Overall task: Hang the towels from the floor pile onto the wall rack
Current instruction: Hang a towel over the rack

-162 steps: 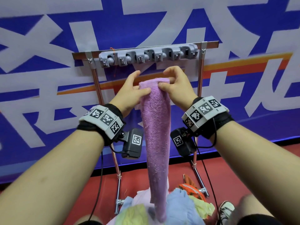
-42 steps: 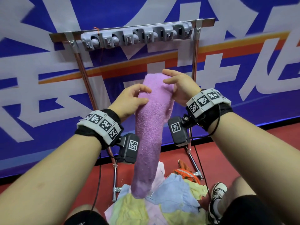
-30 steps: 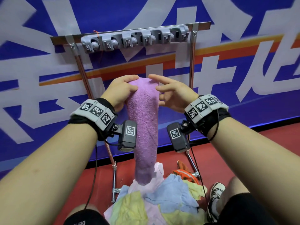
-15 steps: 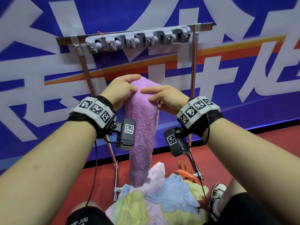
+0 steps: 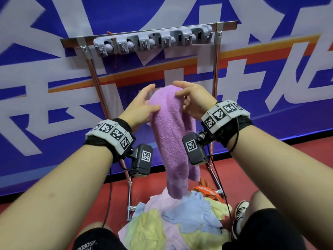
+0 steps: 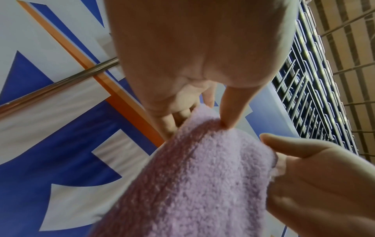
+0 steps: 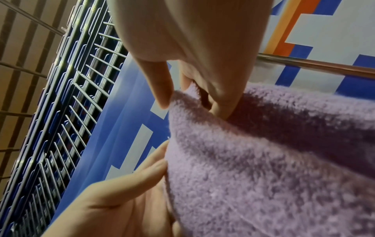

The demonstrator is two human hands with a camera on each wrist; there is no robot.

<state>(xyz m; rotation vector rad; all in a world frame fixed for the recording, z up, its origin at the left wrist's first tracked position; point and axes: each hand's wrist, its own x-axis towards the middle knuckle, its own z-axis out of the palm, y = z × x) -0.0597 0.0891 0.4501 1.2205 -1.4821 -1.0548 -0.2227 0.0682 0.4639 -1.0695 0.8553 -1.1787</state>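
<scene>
Below the rack (image 5: pixel 153 41), both hands hold a purple towel (image 5: pixel 173 134) up in front of the wall banner (image 5: pixel 45 87). The right hand (image 5: pixel 194 100) pinches the folded top from above, thumb on the near face and fingers curled over the crest. The left hand (image 5: pixel 142 105) has its thumb laid on the near face and its fingers spread behind, bracing the fold more than clamping it; the left wrist view shows those fingers (image 6: pixel 172 118) only touching the cloth.

This looks like the shaping step: the towel is gathered into a narrow doubled band, ready to go up but not yet at the rack. The next move calls for raising the crest to the row of grey clips and pressing a bunch of cloth into one of them, which probably needs a firmer hold by the left hand.

Thick and fuzzy, the towel hangs straight down in a long strip, its lower end just over the pile (image 5: pixel 180 219) of yellow, blue, pink and orange towels on the red floor (image 5: pixel 279 159). No towel hangs on the rack yet.
</scene>
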